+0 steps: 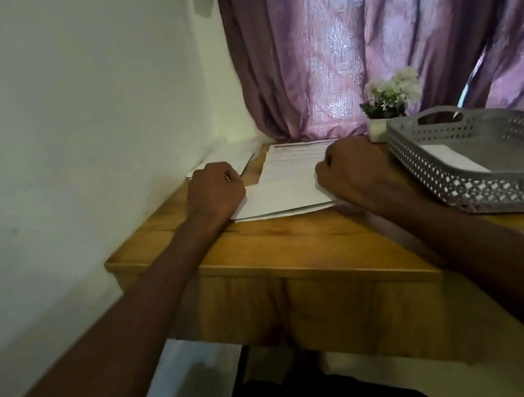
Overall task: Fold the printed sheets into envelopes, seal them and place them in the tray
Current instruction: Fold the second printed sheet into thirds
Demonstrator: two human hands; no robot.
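A printed sheet [292, 164] lies on the wooden table [293, 244], its near part folded up over itself, on top of a thin stack of white paper. My left hand [215, 193] rests with curled fingers on the fold's left edge. My right hand [350, 170] presses with curled fingers on the fold's right edge. A grey perforated tray [483, 166] stands to the right, with one white envelope [448, 158] lying inside. More white envelopes [232, 160] lie at the back left by the wall.
A small white pot of pale flowers [388, 105] stands behind the tray's left corner. A purple curtain [365, 34] hangs at the back. A white wall [77, 122] runs close along the table's left side. The table's front edge is near my body.
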